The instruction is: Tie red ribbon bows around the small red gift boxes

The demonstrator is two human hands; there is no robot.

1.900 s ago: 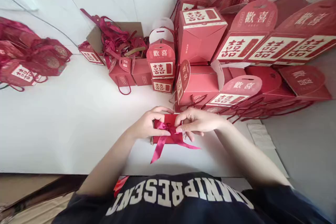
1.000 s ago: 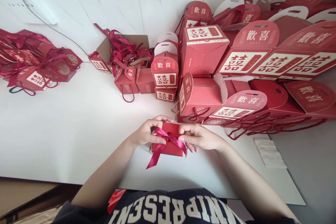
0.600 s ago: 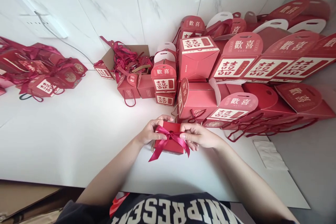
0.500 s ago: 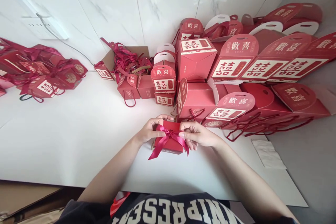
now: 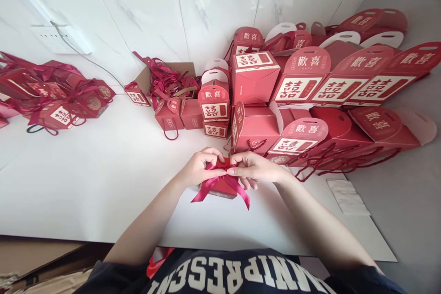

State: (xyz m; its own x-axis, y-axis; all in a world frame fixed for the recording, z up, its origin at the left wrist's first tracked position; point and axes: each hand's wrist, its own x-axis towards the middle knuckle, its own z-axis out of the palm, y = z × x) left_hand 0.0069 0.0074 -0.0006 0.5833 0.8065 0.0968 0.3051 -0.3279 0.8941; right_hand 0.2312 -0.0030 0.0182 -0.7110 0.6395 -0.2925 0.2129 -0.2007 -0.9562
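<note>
A small red box [image 5: 223, 189] stands on the white table in front of my body, with a magenta ribbon [image 5: 206, 189] tied in a bow on top. My left hand [image 5: 204, 167] pinches the bow from the left side, thumb and fingers closed on it. From the right, my right hand [image 5: 250, 169] pinches the same bow, its thumb tip almost meeting the left thumb at the knot. The two ribbon tails hang down over the box front. My fingers cover the knot and much of the box's top.
Stacked red gift boxes [image 5: 303, 76] fill the table's back right. An open box of ribbons [image 5: 172, 78] stands behind the hands. Ribboned boxes [image 5: 62, 112] sit at the far left, and white tissues [image 5: 347, 197] lie at the right on the table [image 5: 86, 170].
Both hands have moved inward over the bow, so the thumbs are now nearly together. The ribbon tails have shifted slightly, and the view has moved a little.
</note>
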